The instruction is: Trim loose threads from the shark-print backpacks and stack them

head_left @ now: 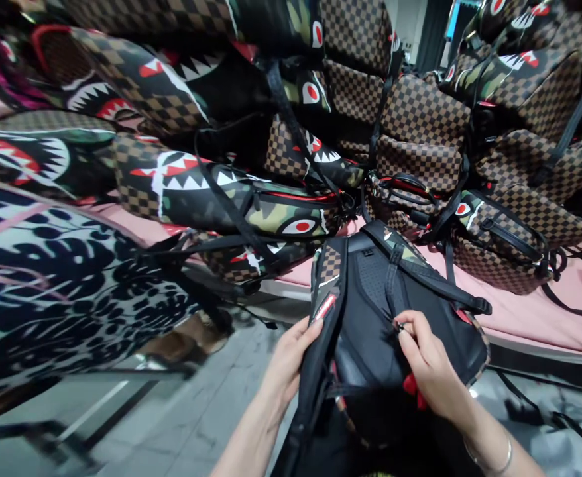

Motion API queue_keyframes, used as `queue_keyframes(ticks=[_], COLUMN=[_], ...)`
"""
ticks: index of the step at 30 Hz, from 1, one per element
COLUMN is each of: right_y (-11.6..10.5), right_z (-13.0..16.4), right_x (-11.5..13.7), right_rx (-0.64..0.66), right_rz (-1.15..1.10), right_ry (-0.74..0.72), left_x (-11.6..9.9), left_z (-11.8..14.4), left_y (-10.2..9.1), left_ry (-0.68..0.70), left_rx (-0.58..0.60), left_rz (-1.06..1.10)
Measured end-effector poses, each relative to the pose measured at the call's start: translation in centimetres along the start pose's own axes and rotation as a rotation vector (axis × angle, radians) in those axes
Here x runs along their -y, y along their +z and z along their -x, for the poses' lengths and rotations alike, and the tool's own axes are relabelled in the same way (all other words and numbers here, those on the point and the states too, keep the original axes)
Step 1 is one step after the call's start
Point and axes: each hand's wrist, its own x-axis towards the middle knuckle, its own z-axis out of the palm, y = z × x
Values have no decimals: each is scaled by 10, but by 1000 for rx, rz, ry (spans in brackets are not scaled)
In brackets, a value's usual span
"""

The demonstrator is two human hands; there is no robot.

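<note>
Item in hand: black backpack, back panel toward the camera, its top leaning on the edge of the pink tabletop, its lower part hanging toward the person at 6 o'clock.
Left hand: closed on the backpack's left side edge, thumb near a red tab; holding the side panel.
Right hand: fingers pinched narrow on a small metal piece at the base of the shoulder strap, at 3 o'clock from the left hand; whether it is a zip pull or a buckle cannot be told.
Bracelet: on the right wrist.
Backpack contents: not visible; no open compartment shows in this view.
Stock on tabletop: a pile of backpacks with checker, camouflage and shark-mouth prints from 10 to 2 o'clock, stacked on each other, straps dangling over the edge.
Piled contents: closed or turned away; cannot tell what they hold.
Left field: leaf-print fabric at 9 o'clock, black on white with pink.
Floor: grey tile at 7 o'clock; loose straps at 4 o'clock.
Risk, slip: the backpack is only half propped; a loosened left grip would likely let it slide to the floor.
Risk, snag: dangling straps from the pile hang just beside the held backpack; a pull could catch one and drag a neighbour off.
Risk, pinch: the small piece is held by fingertips only and could slip out.
</note>
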Motion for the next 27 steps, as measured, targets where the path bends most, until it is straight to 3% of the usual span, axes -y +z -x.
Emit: queue_keyframes(ticks=[4, 10, 15, 22, 27], right_y=[8, 33, 45, 46, 48], right_z=[-33, -71, -72, -75, -81], right_x=[-5, -19, -20, -15, -18], right_rx=[81, 107, 136, 129, 152], right_rz=[-157, -156, -146, 91, 103], right_ry=[-31, 60, 33, -110, -165], left_x=[8, 27, 30, 30, 26], left_z=[6, -4, -10, -9, -4], left_y=[17, 7, 2, 5, 8], left_ry=[-32, -107, -118, -116, -107], left_rx=[53, 46, 65, 82, 66], left_rz=[104, 171, 258, 209, 198])
